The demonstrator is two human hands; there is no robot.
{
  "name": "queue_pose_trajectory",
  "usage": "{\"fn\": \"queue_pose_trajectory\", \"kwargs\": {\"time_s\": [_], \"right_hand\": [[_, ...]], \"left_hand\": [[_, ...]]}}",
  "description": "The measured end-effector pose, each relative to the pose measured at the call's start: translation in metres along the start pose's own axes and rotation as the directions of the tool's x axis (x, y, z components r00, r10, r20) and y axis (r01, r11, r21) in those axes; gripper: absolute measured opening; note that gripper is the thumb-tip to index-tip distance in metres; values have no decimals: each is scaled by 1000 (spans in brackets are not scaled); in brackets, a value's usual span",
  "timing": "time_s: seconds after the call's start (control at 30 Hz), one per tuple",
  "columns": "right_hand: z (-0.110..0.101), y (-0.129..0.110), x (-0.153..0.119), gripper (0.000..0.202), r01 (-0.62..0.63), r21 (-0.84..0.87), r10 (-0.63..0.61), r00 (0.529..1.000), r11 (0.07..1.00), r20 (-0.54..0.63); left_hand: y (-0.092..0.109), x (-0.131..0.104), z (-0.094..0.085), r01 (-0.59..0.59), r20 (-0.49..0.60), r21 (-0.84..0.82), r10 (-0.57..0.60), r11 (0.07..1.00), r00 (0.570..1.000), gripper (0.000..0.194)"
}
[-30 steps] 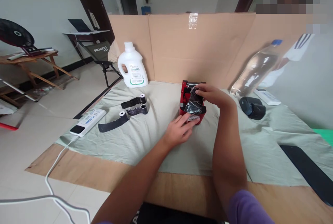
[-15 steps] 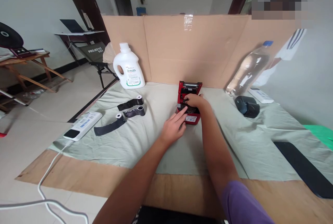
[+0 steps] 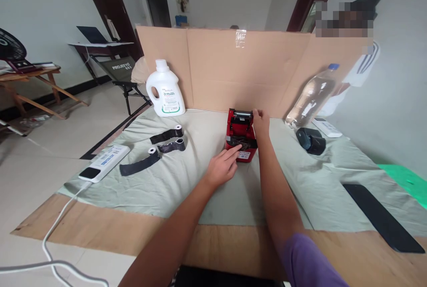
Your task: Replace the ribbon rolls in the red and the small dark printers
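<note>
A small red and black printer point(image 3: 244, 156) stands in the middle of the cloth with its lid point(image 3: 241, 117) raised, a roller showing inside the lid. Dark crumpled film point(image 3: 245, 142) lies across the front of its opening. My left hand point(image 3: 223, 167) is at the printer's front left, its fingers stretched out and the tips touching the film. At the lid's upper right corner, my right hand point(image 3: 262, 123) has its fingers bent around the edge. Left of the printer lie several short rolls with black strips point(image 3: 142, 164) pulled out.
A white detergent jug point(image 3: 166, 91) and a tilted clear bottle point(image 3: 312, 96) stand near the cardboard screen point(image 3: 233, 73). A white power strip point(image 3: 105, 164) lies left; a black device point(image 3: 311, 141) and a black flat slab point(image 3: 383, 218) lie right. Another person point(image 3: 365, 62) is behind the screen.
My right hand has moved from inside the printer up to the lid's right corner. My left hand stays at the printer's front. The view has shifted slightly.
</note>
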State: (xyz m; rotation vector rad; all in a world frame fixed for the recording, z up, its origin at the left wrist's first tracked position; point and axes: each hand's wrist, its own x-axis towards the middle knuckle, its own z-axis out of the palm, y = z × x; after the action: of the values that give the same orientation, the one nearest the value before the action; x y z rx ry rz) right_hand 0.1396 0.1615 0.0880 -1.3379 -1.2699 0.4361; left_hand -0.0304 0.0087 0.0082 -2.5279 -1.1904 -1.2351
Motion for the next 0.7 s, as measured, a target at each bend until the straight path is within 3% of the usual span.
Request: {"fn": "queue_pose_trajectory", "kwargs": {"time_s": [0.17, 0.3, 0.4, 0.57, 0.7], "right_hand": [[-11, 22, -9, 29, -183, 159, 164, 978, 970, 129], [-28, 43, -33, 62, -240, 286, 145, 938, 928, 314], [-32, 56, -51, 63, -304, 402, 105, 888, 864, 447], [-26, 62, -63, 61, -364, 507, 78, 863, 781, 498], [-27, 62, -63, 64, -382, 484, 84, 844, 788, 529]], "left_hand": [[-3, -2, -3, -54, -40, 7, 54, 999, 998, 37], [-3, -3, -5, -137, -65, 40, 139, 990, 988, 38], [-1, -4, -5, -154, -89, 47, 158, 987, 983, 34], [1, -1, -8, 76, -174, -17, -78, 997, 982, 21], [-4, 4, -12, 325, 10, -78, -325, 943, 946, 18]]}}
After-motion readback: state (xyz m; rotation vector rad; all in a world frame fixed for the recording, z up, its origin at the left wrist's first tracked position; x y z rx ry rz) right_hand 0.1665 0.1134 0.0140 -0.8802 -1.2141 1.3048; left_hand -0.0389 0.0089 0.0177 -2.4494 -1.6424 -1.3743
